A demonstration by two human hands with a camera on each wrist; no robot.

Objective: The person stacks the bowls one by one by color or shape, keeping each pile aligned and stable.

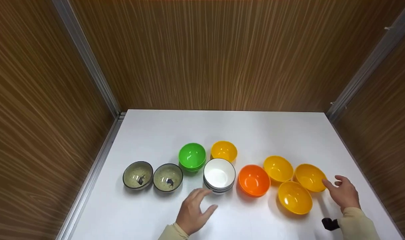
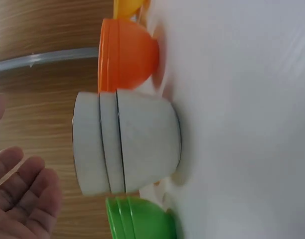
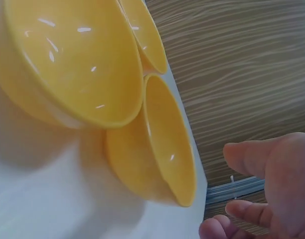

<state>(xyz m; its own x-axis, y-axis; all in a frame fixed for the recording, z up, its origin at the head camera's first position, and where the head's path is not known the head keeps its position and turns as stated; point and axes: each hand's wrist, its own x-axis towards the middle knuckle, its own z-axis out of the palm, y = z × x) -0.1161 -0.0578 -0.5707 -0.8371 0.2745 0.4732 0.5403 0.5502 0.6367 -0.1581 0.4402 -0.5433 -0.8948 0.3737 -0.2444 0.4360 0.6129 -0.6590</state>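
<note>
My left hand (image 1: 195, 210) hovers in front of a stack of white bowls with dark rims (image 1: 219, 173), its fingers and thumb spread apart and nothing between them. In the left wrist view, the white stack (image 2: 137, 142) shows three nested bowls, with the fingers (image 2: 28, 191) to one side of it. At the far right, my right hand (image 1: 345, 193) is beside a yellow bowl (image 1: 310, 177), the thumb overlapping its rim in the head view. The right wrist view shows a gap between the thumb (image 3: 249, 155) and this bowl (image 3: 167, 142). Neither hand holds anything.
Two more yellow bowls (image 1: 278, 168) (image 1: 295, 197) cluster beside the right one. Stacked orange bowls (image 1: 254, 180) stand right of the white stack. Behind it are a yellow bowl (image 1: 224, 151) and stacked green bowls (image 1: 192, 156). Two grey-green bowls (image 1: 138, 175) (image 1: 168, 177) sit left.
</note>
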